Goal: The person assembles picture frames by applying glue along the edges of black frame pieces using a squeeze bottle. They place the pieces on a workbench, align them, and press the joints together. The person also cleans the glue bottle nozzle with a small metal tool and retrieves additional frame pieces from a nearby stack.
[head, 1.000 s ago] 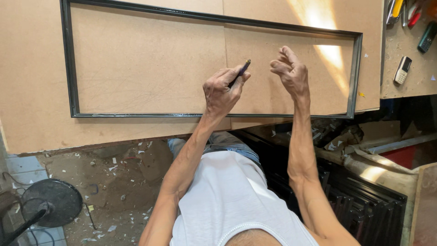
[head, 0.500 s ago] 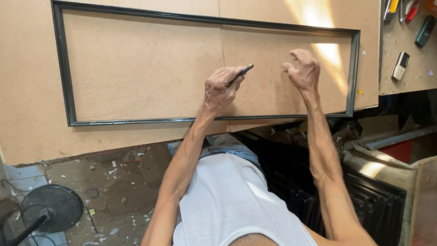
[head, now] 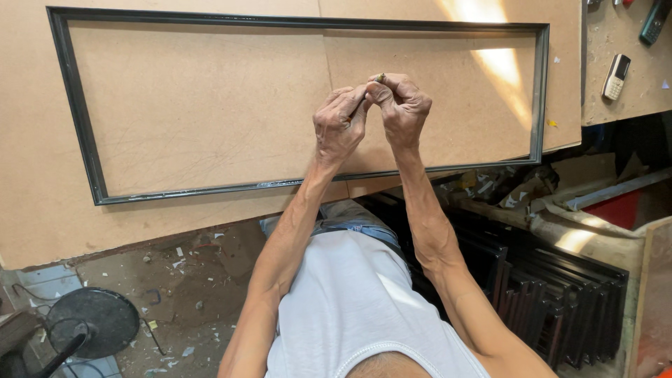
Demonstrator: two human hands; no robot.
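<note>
A long dark rectangular frame (head: 77,119) lies flat on a brown fibreboard worktop (head: 196,112). Over the middle of the frame's inside my two hands meet. My left hand (head: 339,126) is closed around a dark pen-like tool, mostly hidden in the fist. My right hand (head: 402,105) pinches the tool's small tip (head: 380,77) between thumb and fingers. Both hands hover just above the board, near the frame's near rail (head: 280,183).
A small phone (head: 615,76) lies on the bench at the far right, with tool handles (head: 654,21) above it. Stacked dark frames (head: 560,294) stand at the lower right. A round black fan base (head: 98,323) sits on the littered floor, lower left.
My right hand has moved left and joined my left hand at the tool's tip. The tool, earlier sticking out of my left fist, is now mostly covered.
</note>
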